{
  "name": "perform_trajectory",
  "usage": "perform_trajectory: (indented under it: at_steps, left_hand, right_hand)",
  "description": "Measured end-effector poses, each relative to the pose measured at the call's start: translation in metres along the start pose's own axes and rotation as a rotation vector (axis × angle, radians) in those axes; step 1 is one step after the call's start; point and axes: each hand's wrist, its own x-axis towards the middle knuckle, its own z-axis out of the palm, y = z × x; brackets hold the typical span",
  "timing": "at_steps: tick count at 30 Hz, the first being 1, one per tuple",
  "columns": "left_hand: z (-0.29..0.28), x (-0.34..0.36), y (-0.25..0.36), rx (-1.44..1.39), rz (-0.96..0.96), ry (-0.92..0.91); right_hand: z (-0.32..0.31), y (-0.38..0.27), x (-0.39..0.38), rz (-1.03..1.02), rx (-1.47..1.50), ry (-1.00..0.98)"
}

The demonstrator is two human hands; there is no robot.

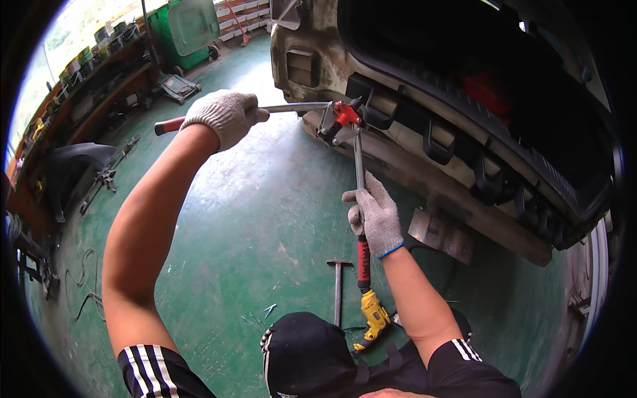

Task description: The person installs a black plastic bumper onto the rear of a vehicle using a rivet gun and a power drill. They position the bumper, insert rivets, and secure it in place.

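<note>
A long-armed hand riveter with a red head and two steel levers is held up by the back end of a vehicle. Its levers are spread wide apart. My left hand, in a knit glove, is closed round the left lever, just inside its red grip. Farther down the other lever, above its red-and-black grip, my gloved right hand is closed. The riveter's head is beside a black plastic bracket on the vehicle's rear panel; whether its tip touches is hard to tell.
On the green floor near me lie a yellow power drill and a long-handled hammer. A metal plate lies below the vehicle. At far left are a floor jack, a green bin, a workbench and a loose cable.
</note>
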Motion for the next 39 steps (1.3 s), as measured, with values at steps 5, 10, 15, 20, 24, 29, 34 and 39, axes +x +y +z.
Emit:
perform_trajectory:
  at_steps: [5, 10, 15, 20, 24, 29, 34, 39]
  left_hand:
    - [-0.021, 0.001, 0.017, 0.129, 0.022, 0.011]
    - [-0.045, 0.004, 0.039, 0.320, 0.050, 0.072]
    - [-0.077, 0.009, 0.072, 0.432, 0.084, 0.169]
    - [-0.094, 0.027, 0.085, 0.485, 0.110, 0.137]
    - [-0.114, -0.009, 0.052, 0.507, 0.162, -0.021]
    - [-0.144, -0.033, 0.008, 0.151, 0.047, -0.060]
    - [-0.163, -0.030, 0.025, 0.233, 0.093, 0.044]
    - [-0.168, -0.022, 0.038, 0.257, 0.078, 0.098]
  right_hand:
    - [0.006, -0.002, -0.001, 0.029, 0.000, 0.022]
    - [0.017, 0.027, 0.011, -0.016, 0.143, 0.049]
    - [0.043, 0.041, 0.027, -0.024, 0.266, 0.060]
    - [0.029, 0.038, 0.031, 0.015, 0.312, 0.057]
    - [0.025, 0.036, 0.031, 0.043, 0.335, 0.029]
    - [0.003, 0.038, 0.031, 0.033, 0.368, -0.122]
    - [0.004, 0.060, 0.001, 0.015, 0.629, -0.368]
    - [0.017, 0.115, -0.044, 0.179, 0.786, -0.597]
